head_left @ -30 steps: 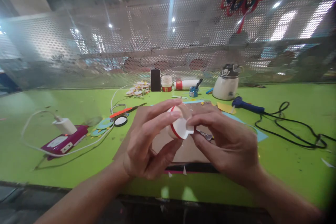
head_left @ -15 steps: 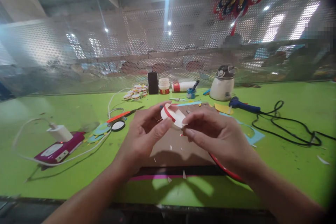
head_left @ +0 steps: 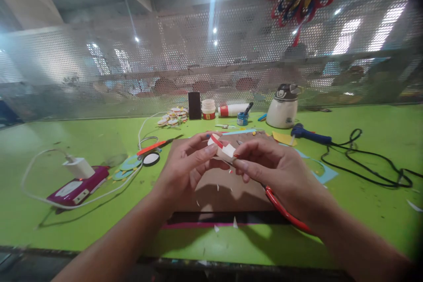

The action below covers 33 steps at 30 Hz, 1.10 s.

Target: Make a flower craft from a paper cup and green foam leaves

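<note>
Between my two hands is a small curved piece of white paper with a red stripe (head_left: 226, 150), held above a brown board (head_left: 218, 191). My left hand (head_left: 187, 161) pinches its left end between thumb and fingers. The thumb and fingertips of my right hand (head_left: 272, 163) close on its right end. Beneath my right hand lies a tool with red handles (head_left: 286, 211), partly covered by the hand and wrist. Small white scraps (head_left: 235, 222) are scattered on and in front of the board.
At left lie a purple power strip (head_left: 79, 187) with a white charger, an orange cutter (head_left: 152, 147) and a round black-rimmed lid (head_left: 151, 159). A blue glue gun (head_left: 310, 134) with a black cord is at right. A phone (head_left: 194, 105), tubs and a white jug (head_left: 282, 110) stand behind.
The striped paper piece has been turned and tilted between my hands, so its inside no longer faces me as much. My fingers have shifted slightly on it.
</note>
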Each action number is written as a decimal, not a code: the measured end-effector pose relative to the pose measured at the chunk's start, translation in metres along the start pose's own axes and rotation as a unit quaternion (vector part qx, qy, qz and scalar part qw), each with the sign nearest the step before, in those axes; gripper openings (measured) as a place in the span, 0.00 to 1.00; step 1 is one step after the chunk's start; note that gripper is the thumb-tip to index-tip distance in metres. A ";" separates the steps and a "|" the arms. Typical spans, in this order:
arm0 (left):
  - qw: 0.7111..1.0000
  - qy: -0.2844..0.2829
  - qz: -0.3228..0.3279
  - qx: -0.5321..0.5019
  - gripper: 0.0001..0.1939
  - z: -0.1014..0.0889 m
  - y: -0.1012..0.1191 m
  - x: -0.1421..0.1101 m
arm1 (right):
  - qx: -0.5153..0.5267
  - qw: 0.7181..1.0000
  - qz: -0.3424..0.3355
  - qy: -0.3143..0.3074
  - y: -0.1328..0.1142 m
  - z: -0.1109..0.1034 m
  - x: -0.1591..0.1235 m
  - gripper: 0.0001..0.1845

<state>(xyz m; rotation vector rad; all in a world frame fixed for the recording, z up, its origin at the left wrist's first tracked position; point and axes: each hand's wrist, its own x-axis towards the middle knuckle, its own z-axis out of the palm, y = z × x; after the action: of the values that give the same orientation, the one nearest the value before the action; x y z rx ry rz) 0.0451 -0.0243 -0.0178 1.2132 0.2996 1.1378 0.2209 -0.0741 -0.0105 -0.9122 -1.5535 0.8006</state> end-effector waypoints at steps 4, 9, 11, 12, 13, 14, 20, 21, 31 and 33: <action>0.999 0.007 -0.039 -0.005 0.08 -0.001 0.001 0.001 | 0.017 1.000 0.025 -0.002 0.001 0.000 0.001 0.06; 0.996 0.019 -0.087 -0.005 0.06 -0.002 0.003 0.001 | 0.054 0.997 0.048 -0.014 0.004 0.000 0.001 0.04; 0.995 0.018 -0.095 -0.013 0.07 -0.003 0.004 0.002 | 0.064 0.997 0.051 -0.016 0.006 0.000 0.002 0.04; 0.995 0.017 -0.097 -0.017 0.07 -0.003 0.004 0.003 | 0.069 0.996 0.052 -0.018 0.006 0.000 0.002 0.04; 0.995 0.016 -0.099 -0.021 0.07 -0.003 0.005 0.003 | 0.075 0.995 0.055 -0.018 0.007 0.000 0.003 0.04; 0.995 0.014 -0.101 -0.025 0.07 -0.003 0.005 0.003 | 0.082 0.995 0.061 -0.018 0.007 0.001 0.003 0.05; 0.993 0.022 -0.108 -0.036 0.07 -0.004 0.006 0.003 | 0.099 0.989 0.113 -0.016 0.007 0.003 0.003 0.08; 0.992 0.031 -0.114 -0.035 0.07 -0.004 0.006 0.003 | 0.101 0.988 0.120 -0.015 0.007 0.003 0.003 0.08; 0.985 0.098 -0.135 -0.048 0.07 -0.001 0.004 0.004 | 0.095 0.988 0.115 0.024 0.016 0.003 0.005 0.10; 0.986 0.106 -0.124 -0.040 0.07 -0.001 0.005 0.004 | 0.093 0.988 0.119 0.044 0.016 0.002 0.006 0.10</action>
<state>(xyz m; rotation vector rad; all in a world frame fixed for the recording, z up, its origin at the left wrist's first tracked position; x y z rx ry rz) 0.0433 -0.0205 -0.0126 0.9563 0.5466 1.0512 0.2202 -0.0609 -0.0217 -0.9918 -1.2854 1.0424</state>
